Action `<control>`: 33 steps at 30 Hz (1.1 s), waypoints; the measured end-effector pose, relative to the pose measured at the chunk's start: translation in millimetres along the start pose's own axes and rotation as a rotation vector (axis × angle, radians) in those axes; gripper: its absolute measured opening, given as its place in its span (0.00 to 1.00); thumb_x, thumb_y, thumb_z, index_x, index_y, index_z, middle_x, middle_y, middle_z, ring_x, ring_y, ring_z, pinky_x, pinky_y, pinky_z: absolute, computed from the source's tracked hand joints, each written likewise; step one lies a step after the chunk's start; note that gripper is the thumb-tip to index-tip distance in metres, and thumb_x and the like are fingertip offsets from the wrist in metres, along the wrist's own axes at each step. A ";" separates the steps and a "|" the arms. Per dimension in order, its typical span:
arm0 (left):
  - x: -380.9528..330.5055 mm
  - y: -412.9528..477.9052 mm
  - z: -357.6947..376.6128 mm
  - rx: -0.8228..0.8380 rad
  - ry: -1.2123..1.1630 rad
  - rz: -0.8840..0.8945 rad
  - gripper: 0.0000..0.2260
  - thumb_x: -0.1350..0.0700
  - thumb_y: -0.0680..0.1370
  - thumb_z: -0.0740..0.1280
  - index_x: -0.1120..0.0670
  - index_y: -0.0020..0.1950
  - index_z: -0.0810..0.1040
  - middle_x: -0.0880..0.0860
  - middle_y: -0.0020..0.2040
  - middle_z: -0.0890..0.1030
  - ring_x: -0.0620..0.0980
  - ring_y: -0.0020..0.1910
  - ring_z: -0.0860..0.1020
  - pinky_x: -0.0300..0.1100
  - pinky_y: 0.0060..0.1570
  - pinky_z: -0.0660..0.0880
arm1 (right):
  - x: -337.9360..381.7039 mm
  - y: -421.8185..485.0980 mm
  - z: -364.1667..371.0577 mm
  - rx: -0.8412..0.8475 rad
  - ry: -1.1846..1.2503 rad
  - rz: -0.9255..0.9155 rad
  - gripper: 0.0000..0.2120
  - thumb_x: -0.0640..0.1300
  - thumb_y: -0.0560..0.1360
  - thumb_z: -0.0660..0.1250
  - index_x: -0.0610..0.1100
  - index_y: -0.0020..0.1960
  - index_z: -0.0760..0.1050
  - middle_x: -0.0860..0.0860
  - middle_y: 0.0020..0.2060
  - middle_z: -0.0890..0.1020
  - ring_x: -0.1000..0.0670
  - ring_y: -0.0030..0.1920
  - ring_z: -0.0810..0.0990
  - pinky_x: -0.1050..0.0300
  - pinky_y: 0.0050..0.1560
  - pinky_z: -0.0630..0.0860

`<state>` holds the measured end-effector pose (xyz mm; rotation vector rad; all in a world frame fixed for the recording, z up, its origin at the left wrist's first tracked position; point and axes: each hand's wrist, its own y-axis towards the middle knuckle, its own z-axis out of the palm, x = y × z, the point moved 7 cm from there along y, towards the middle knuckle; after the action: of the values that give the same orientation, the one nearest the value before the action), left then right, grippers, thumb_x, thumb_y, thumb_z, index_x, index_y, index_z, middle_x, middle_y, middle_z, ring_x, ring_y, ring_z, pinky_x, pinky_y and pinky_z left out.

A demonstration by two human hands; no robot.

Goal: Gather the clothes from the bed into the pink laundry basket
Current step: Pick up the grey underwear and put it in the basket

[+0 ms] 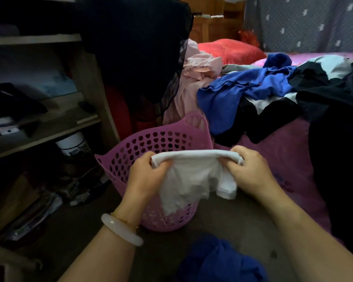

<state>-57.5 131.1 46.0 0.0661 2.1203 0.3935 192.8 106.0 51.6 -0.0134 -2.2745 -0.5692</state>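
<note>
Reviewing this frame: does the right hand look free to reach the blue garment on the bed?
Probably not yet: the right hand grips the white cloth together with the left hand. Nothing blocks the blue garment.

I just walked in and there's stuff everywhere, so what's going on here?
A person is clearing clothes off a bed. Both hands, the left hand and the right hand, hold a white cloth garment stretched between them, right over the pink plastic laundry basket with heart-shaped holes on the floor. It has not been dropped in yet. A crumpled blue garment and several black clothes lie on the bed with the pink sheet, waiting to be gathered.
</note>
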 end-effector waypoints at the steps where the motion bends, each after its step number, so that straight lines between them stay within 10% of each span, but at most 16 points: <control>1: 4.2 3.3 -4.8 -0.034 -0.095 -0.072 0.05 0.52 0.75 0.69 0.53 0.44 0.77 0.51 0.41 0.79 0.46 0.39 0.77 0.43 0.36 0.74 | 2.9 2.7 5.6 -0.008 0.061 0.038 0.11 0.45 0.73 0.70 0.41 0.36 0.72 0.51 0.29 0.76 0.52 0.33 0.73 0.54 0.33 0.68; 12: 16.0 112.2 -42.9 -0.241 -0.038 -0.208 0.15 0.55 0.79 0.62 0.56 0.65 0.69 0.56 0.60 0.75 0.55 0.55 0.75 0.45 0.51 0.71 | 39.6 48.3 140.5 0.157 0.847 0.534 0.12 0.41 0.70 0.69 0.40 0.52 0.77 0.39 0.47 0.82 0.40 0.47 0.82 0.41 0.48 0.82; 16: 40.0 121.1 -21.8 -0.047 0.105 -0.327 0.27 0.61 0.77 0.62 0.54 0.75 0.59 0.60 0.70 0.65 0.61 0.64 0.71 0.53 0.63 0.72 | 32.9 23.5 169.9 0.513 0.394 0.547 0.17 0.46 0.71 0.70 0.37 0.53 0.71 0.44 0.49 0.79 0.43 0.50 0.80 0.47 0.51 0.80; 22: 56.7 90.4 10.1 0.014 -0.016 -0.334 0.23 0.66 0.76 0.58 0.54 0.72 0.63 0.53 0.40 0.73 0.49 0.30 0.70 0.41 0.26 0.68 | -14.9 23.1 121.0 0.088 0.423 0.454 0.12 0.39 0.72 0.70 0.46 0.55 0.79 0.48 0.49 0.83 0.51 0.47 0.81 0.53 0.53 0.79; 28: 8.2 55.0 61.2 0.126 -0.129 -0.182 0.14 0.61 0.79 0.60 0.54 0.65 0.71 0.52 0.44 0.77 0.48 0.34 0.75 0.43 0.33 0.74 | -94.9 3.9 80.9 -0.025 0.437 0.584 0.09 0.35 0.73 0.66 0.48 0.41 0.78 0.45 0.40 0.84 0.50 0.35 0.82 0.55 0.36 0.77; 31: -11.8 19.7 100.3 0.186 -0.212 -0.147 0.12 0.62 0.77 0.63 0.54 0.60 0.75 0.51 0.48 0.79 0.48 0.46 0.79 0.41 0.46 0.78 | -149.7 -32.2 90.2 0.172 0.243 0.711 0.09 0.34 0.73 0.66 0.45 0.38 0.79 0.41 0.42 0.84 0.46 0.37 0.81 0.48 0.46 0.82; 33: -13.2 -10.7 129.4 0.269 -0.242 -0.177 0.11 0.63 0.77 0.64 0.53 0.59 0.75 0.48 0.45 0.78 0.46 0.45 0.79 0.37 0.45 0.77 | -170.9 -72.6 115.7 0.606 -0.123 0.681 0.08 0.39 0.75 0.65 0.41 0.49 0.82 0.42 0.46 0.83 0.46 0.44 0.80 0.54 0.50 0.78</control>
<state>57.9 151.1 -11.6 0.0764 1.9085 -0.0066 219.0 115.5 -165.4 -0.5095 -2.2782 0.4842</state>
